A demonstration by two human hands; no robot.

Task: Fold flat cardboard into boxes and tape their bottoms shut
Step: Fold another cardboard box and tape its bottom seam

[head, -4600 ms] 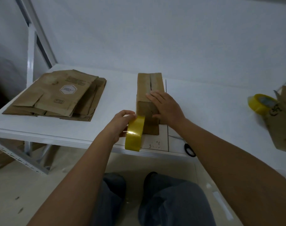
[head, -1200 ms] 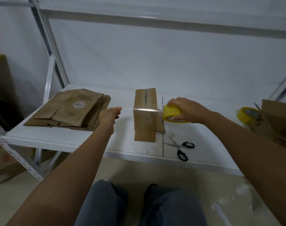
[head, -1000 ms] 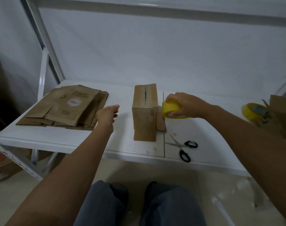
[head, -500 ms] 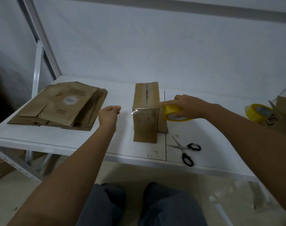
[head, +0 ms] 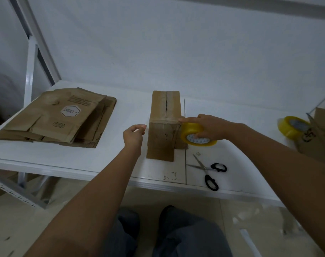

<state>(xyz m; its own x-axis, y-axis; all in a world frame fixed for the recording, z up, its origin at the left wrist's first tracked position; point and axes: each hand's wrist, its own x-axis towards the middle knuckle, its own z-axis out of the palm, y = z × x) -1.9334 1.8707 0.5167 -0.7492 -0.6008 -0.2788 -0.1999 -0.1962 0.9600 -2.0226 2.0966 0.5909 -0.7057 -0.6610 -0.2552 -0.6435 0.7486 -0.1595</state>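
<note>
A folded brown cardboard box point(head: 163, 127) stands on the white table point(head: 121, 160), its seamed bottom facing up. Clear tape runs across the box near its front top edge. My right hand point(head: 208, 127) grips a yellow tape roll point(head: 196, 135) against the box's right side, its forefinger stretched to the box's upper right edge. My left hand point(head: 134, 135) hovers just left of the box, fingers loosely curled, pinching the free end of the clear tape. A stack of flat cardboard blanks point(head: 58, 117) lies at the table's left.
Black-handled scissors point(head: 208, 171) lie open on the table in front of the tape roll. A second yellow tape roll point(head: 292, 127) sits at the right beside another cardboard piece point(head: 322, 138). White shelf posts point(head: 31, 71) rise at the left. My knees show below the table edge.
The tape roll passed from my left hand to my right and now sits at the box's right side. Tape now crosses the box top. My left hand has drawn closer to the box.
</note>
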